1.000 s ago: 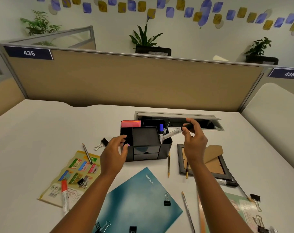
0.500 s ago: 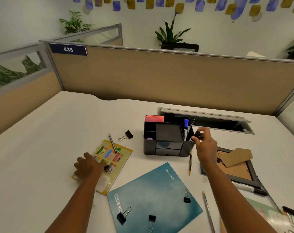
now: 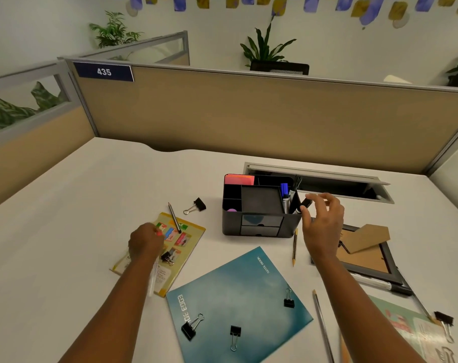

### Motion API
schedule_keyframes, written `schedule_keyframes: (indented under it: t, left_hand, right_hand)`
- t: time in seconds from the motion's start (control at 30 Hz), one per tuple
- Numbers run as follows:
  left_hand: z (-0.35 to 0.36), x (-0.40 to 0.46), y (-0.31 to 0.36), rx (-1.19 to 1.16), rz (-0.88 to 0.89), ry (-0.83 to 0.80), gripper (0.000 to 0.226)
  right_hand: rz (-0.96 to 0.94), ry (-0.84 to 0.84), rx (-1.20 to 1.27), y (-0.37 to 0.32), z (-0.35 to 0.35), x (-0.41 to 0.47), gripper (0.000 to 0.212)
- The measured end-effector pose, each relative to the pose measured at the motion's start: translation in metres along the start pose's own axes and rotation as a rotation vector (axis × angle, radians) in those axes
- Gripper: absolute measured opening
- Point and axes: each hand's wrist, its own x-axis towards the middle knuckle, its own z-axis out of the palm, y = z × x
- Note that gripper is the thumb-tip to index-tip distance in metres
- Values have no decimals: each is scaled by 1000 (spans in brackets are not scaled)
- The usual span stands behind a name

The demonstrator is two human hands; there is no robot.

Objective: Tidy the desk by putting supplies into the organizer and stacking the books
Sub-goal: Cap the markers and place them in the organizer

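Organizer (image 3: 259, 221), black, stands mid-desk near the cable hatch (image 3: 327, 184); pink notes in its back-left slot, a blue-capped marker (image 3: 284, 191) upright in the right pen slot. Right hand (image 3: 321, 226) just beside that slot, fingers loosely spread, thumb and forefinger at the black cap of a marker (image 3: 303, 205) leaning in — whether gripping or letting go, cannot tell. Left hand (image 3: 146, 242) lies over the yellow booklet (image 3: 186, 247), curled down on a red-capped marker (image 3: 158, 233); grip itself hidden, likely reaching for the next supply. Teal notebook (image 3: 235, 297) lies nearer, printed "NOTE BOOK", binder clips scattered on it. Partition plate (image 3: 104, 72) reads "435". Pencils, clips, books not yet sorted.
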Motion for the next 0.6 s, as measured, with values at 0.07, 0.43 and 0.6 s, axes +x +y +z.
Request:
schedule_keyframes:
  t: [0.07, 0.43, 0.6]
  left_hand:
    - [-7, 2, 19, -211, 64, -27, 15]
    - [4, -61, 141, -601, 445, -235, 26]
    - [21, -79, 155, -641, 482, -280, 21]
  right_hand:
    - [-41, 3, 22, -8, -1, 1, 22]
    - [-111, -700, 407, -87, -3, -14, 68]
    - [-169, -572, 303, -73, -6, -9, 65]
